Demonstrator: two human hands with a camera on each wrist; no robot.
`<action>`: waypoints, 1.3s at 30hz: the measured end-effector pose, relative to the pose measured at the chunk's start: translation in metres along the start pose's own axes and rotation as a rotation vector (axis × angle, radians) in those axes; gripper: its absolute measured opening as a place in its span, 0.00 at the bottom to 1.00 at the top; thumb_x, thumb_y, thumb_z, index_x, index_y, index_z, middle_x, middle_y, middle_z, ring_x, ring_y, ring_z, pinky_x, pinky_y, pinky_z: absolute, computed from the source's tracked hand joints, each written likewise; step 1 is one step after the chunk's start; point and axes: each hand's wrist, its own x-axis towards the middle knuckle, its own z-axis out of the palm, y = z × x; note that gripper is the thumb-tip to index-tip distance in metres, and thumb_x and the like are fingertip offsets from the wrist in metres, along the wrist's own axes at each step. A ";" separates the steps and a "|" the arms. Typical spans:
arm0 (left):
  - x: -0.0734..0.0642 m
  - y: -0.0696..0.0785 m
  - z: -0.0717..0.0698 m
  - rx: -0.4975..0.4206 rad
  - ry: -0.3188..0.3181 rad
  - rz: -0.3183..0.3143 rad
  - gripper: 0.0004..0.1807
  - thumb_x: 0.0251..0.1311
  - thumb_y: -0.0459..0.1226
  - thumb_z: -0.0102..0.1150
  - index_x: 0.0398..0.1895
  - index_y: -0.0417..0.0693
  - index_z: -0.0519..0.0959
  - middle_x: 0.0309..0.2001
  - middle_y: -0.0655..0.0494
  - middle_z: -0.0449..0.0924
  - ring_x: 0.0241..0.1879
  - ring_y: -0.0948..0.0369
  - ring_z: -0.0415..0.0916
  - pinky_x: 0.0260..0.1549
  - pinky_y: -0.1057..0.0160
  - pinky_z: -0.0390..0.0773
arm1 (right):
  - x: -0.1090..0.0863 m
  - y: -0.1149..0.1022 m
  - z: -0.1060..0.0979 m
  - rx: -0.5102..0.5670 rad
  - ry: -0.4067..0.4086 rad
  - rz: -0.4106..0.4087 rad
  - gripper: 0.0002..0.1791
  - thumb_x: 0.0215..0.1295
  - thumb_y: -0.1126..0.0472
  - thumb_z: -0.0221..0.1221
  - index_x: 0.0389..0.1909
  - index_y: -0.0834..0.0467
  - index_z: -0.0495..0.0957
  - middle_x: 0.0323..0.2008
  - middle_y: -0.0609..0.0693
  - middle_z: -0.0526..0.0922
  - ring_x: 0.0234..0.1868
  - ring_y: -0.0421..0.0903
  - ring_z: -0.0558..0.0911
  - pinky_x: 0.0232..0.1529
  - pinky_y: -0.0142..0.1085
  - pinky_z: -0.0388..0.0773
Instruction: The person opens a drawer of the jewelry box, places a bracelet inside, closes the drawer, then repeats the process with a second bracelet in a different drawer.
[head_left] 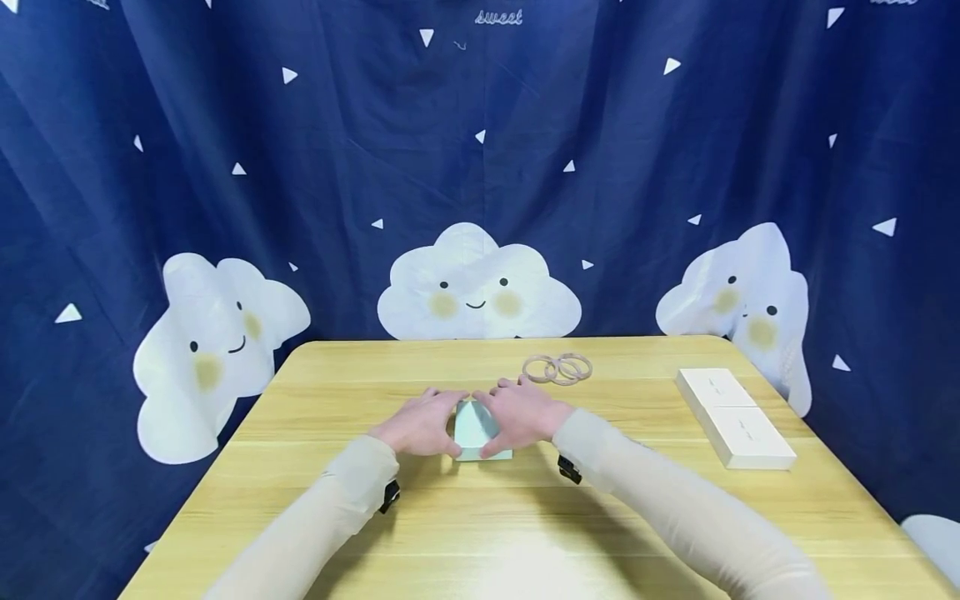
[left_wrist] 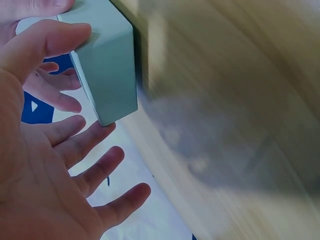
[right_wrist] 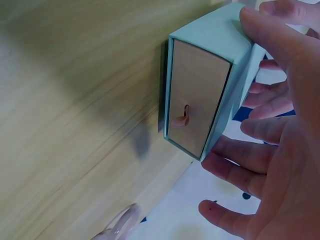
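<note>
A small mint-green drawer box sits on the table between the two hands. My left hand holds its left end, thumb at the near edge and fingertips reaching the far corner; the left wrist view shows the plain green side. At the other end, my right hand pinches the box the same way, from near edge to far edge. In the right wrist view, a pinkish-tan drawer front with a short ribbon pull sits inside the green sleeve.
Overlapping pinkish rings lie behind the right hand. Two white boxes stand end to end near the right edge of the wooden table. A navy curtain with cloud prints hangs behind the table.
</note>
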 end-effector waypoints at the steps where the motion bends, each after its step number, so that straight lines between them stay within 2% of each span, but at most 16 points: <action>1: 0.001 0.002 0.001 0.003 -0.003 0.002 0.53 0.44 0.48 0.76 0.76 0.52 0.63 0.70 0.56 0.70 0.63 0.54 0.66 0.62 0.45 0.69 | -0.002 0.002 0.000 0.003 0.000 0.003 0.55 0.50 0.24 0.64 0.74 0.50 0.65 0.58 0.49 0.81 0.60 0.50 0.75 0.60 0.55 0.71; 10: 0.010 0.011 0.009 -0.002 -0.009 0.022 0.54 0.44 0.50 0.76 0.77 0.52 0.61 0.72 0.56 0.68 0.65 0.55 0.65 0.66 0.43 0.65 | -0.013 0.014 0.005 0.004 -0.010 0.015 0.57 0.49 0.22 0.62 0.75 0.50 0.64 0.61 0.49 0.80 0.63 0.51 0.75 0.66 0.57 0.68; 19: 0.015 0.015 0.014 0.003 -0.011 0.033 0.55 0.43 0.51 0.76 0.77 0.51 0.62 0.70 0.56 0.70 0.62 0.56 0.66 0.66 0.43 0.66 | -0.017 0.019 0.010 0.006 -0.003 0.020 0.57 0.48 0.22 0.63 0.75 0.51 0.64 0.61 0.49 0.80 0.61 0.49 0.75 0.59 0.51 0.71; 30: 0.014 0.018 0.015 0.001 -0.018 0.024 0.54 0.44 0.49 0.77 0.77 0.50 0.61 0.70 0.56 0.70 0.62 0.55 0.65 0.66 0.41 0.64 | -0.021 0.021 0.013 -0.002 0.023 0.001 0.55 0.50 0.22 0.62 0.74 0.50 0.66 0.60 0.49 0.81 0.60 0.49 0.76 0.56 0.51 0.72; 39: 0.016 0.018 0.015 0.009 -0.023 0.032 0.53 0.46 0.50 0.75 0.77 0.49 0.61 0.71 0.54 0.69 0.63 0.54 0.65 0.65 0.43 0.66 | -0.030 0.032 0.013 0.069 0.005 0.015 0.57 0.49 0.25 0.66 0.75 0.53 0.63 0.66 0.51 0.77 0.67 0.52 0.73 0.63 0.57 0.70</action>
